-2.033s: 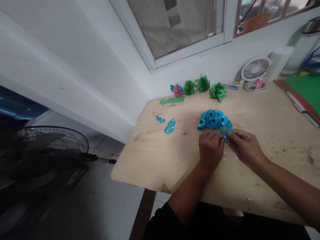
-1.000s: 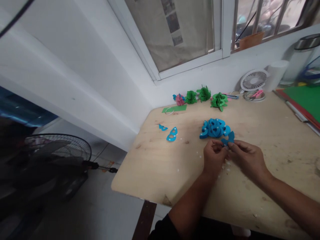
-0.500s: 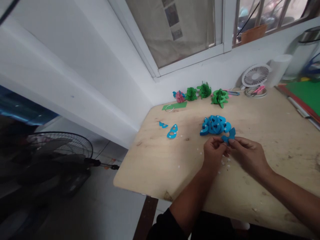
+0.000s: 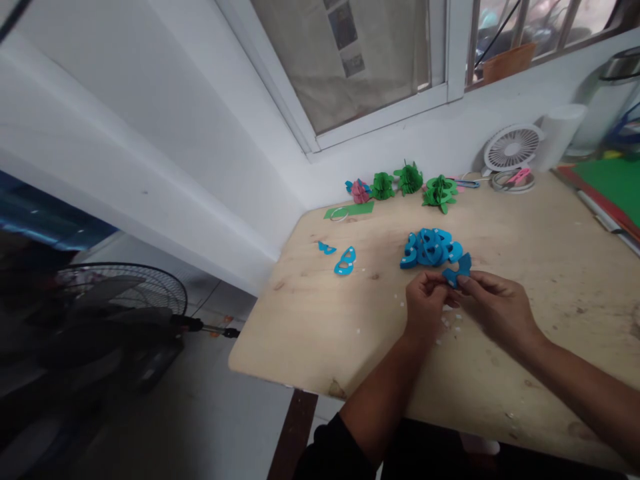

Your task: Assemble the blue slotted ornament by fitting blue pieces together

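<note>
The right hand [image 4: 500, 303] has its grip pinching a curved blue piece [image 4: 465, 265]; just beside, the left hand [image 4: 423, 300] curls, its hold unclear. Beyond the grip lie a blue pile [image 4: 429, 248], then green paper shapes [image 4: 440, 193].

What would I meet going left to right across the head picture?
Big black fan → small blue paper piece → bigger blue paper piece → blue paper pile → right hand → green sheet.
</note>
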A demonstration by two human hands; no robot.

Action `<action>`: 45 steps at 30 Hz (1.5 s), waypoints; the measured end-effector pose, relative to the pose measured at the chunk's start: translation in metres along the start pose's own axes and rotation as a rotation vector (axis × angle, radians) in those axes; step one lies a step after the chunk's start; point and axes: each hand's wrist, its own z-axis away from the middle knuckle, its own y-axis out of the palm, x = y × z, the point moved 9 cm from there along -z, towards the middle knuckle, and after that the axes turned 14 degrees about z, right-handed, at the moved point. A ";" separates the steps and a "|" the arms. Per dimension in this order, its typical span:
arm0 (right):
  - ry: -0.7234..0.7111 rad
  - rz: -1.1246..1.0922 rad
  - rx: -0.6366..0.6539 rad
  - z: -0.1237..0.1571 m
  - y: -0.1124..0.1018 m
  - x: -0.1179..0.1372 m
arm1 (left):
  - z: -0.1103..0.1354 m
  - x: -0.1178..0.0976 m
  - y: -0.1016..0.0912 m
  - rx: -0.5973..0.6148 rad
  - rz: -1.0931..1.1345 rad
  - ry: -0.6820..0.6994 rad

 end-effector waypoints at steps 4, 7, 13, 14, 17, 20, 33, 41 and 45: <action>0.006 -0.042 0.016 -0.001 0.001 -0.001 | 0.000 0.002 0.000 0.003 -0.006 -0.022; 0.016 -0.028 0.022 0.000 0.002 0.001 | -0.002 0.003 -0.001 0.011 -0.019 -0.025; 0.004 0.000 0.012 0.002 0.001 0.007 | -0.003 0.005 -0.002 0.006 -0.035 -0.017; 0.000 0.003 0.014 0.002 0.001 0.007 | -0.003 0.004 -0.002 0.006 -0.036 -0.016; -0.011 -0.008 0.031 0.001 0.003 0.005 | -0.003 0.004 -0.002 0.013 -0.033 -0.020; -0.010 -0.020 0.051 0.000 0.005 0.002 | -0.002 0.002 -0.001 0.012 -0.013 -0.023; -0.088 0.108 0.021 0.003 0.001 0.014 | -0.002 0.004 -0.003 0.008 0.036 -0.060; -0.055 0.062 0.012 0.003 0.001 0.012 | -0.002 0.007 -0.003 -0.008 0.103 -0.098; -0.041 0.046 0.012 0.003 0.001 0.013 | -0.003 0.007 -0.003 0.011 0.078 -0.089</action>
